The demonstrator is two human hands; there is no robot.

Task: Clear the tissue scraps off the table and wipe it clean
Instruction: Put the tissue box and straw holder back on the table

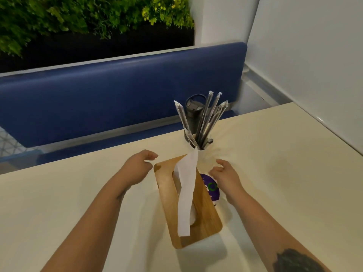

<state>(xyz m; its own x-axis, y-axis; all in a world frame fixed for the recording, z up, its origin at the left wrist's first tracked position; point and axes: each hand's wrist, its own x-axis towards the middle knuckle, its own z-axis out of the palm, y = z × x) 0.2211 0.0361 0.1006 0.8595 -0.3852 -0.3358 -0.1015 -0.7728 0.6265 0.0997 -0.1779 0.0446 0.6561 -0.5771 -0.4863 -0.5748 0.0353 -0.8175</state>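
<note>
Partly, the right hand (225, 178) hides a purple label (211, 186) beside the tissue box (202, 218)

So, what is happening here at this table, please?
A person reaches with both bare hands toward a wooden tissue box on the cream table. The left hand and the right hand sit on either side of the box, fingers loosely curled, holding nothing. A white tissue sticks up from the slot. Behind the box stands a cup of wrapped straws. No tissue scraps are visible.
</note>
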